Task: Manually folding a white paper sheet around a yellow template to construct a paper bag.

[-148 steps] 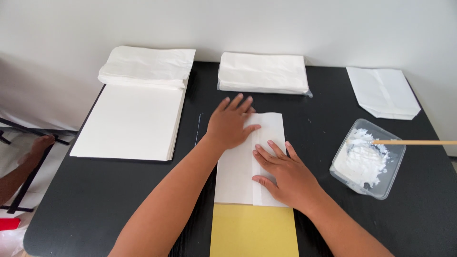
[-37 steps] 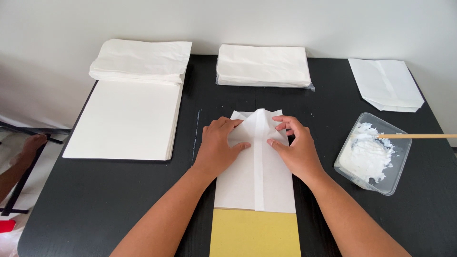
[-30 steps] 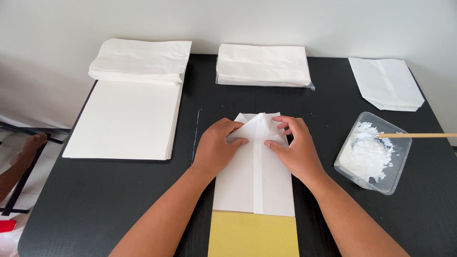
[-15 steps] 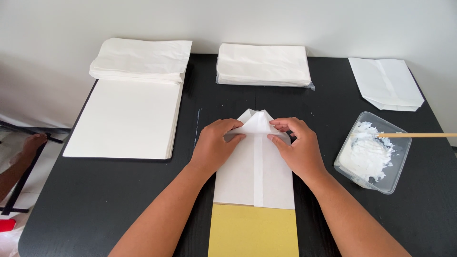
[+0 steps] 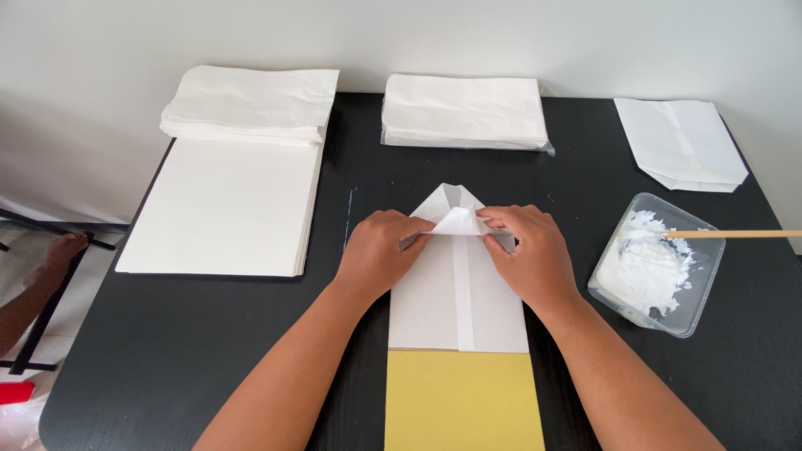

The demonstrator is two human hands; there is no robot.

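Observation:
A folded white paper point(image 5: 455, 296) with a glued centre seam lies on the black table point(image 5: 209, 342), its near end over a yellow card point(image 5: 462, 401). Its far end is folded into a point. My left hand point(image 5: 378, 255) presses the paper's left side, fingers pinching the raised flap at the top. On the right side, my right hand point(image 5: 528, 253) pinches the same flap from the other edge. Both hands touch the paper near its far end.
A clear tub of white paste point(image 5: 653, 263) with a wooden stick point(image 5: 731, 235) stands at the right. A finished white bag point(image 5: 681, 154) lies far right. Stacks of white paper point(image 5: 227, 205), point(image 5: 464, 121) and folded sheets point(image 5: 251, 102) sit at the back and left.
Earlier both hands lay flat on the paper. Since then they have folded the far end into a point and drawn its flap back toward me, creasing it lower.

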